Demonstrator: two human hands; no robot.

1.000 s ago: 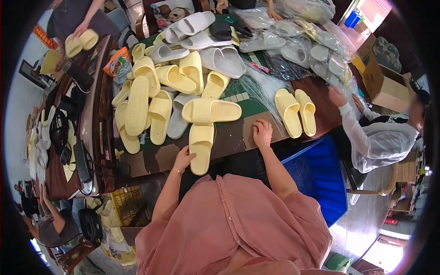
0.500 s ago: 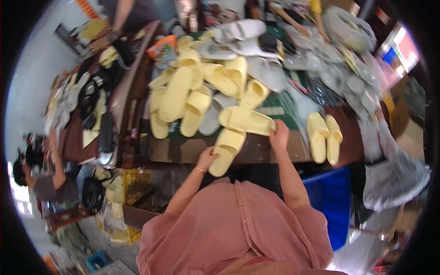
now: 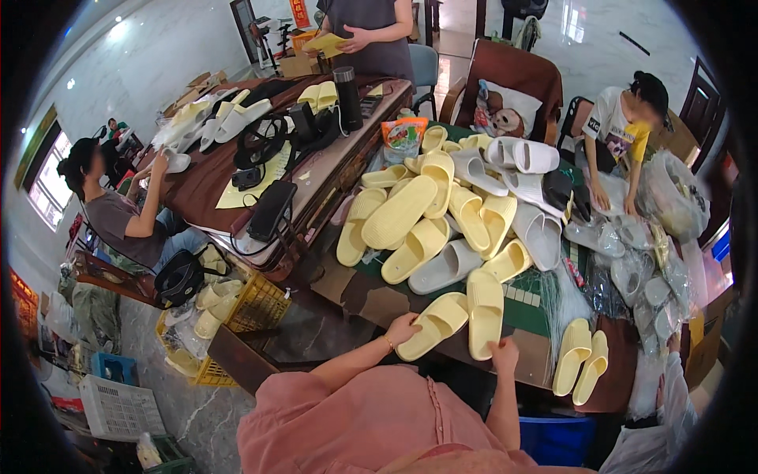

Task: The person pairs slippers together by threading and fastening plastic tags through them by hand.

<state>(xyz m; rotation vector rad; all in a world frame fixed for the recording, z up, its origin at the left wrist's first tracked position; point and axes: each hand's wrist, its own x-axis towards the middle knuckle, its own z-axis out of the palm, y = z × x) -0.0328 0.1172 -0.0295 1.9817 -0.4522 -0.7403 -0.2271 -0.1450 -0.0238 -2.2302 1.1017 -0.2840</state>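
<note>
— Left hand (image 3: 403,329)?
— Clasped on the near end of a pale yellow foam slide sandal (image 3: 433,325), lying flat and slanted toward 2 o'clock on the brown worktop (image 3: 379,304).
— Right hand (image 3: 503,355)?
— Fingers pinching the near end of a second pale yellow foam slide sandal (image 3: 485,314), pointing to 12 o'clock, just beside the first and almost touching it at the far end. Looks held so to bring the two side by side as a pair.
— Beyond them?
— At 12 o'clock, a loose heap of yellow slides (image 3: 430,209) overlapping one another, mixed with grey and white slides (image 3: 521,186) toward 1 o'clock.
— Anything already matched?
— At 3 o'clock of the right hand, two yellow sandals (image 3: 582,365) side by side at the worktop edge, apart from the heap, seemingly set aside as a pair.
— Further right?
— Clear plastic bags (image 3: 655,284) piled at 2 o'clock, some with sandals inside; another person leaning over them.
</note>
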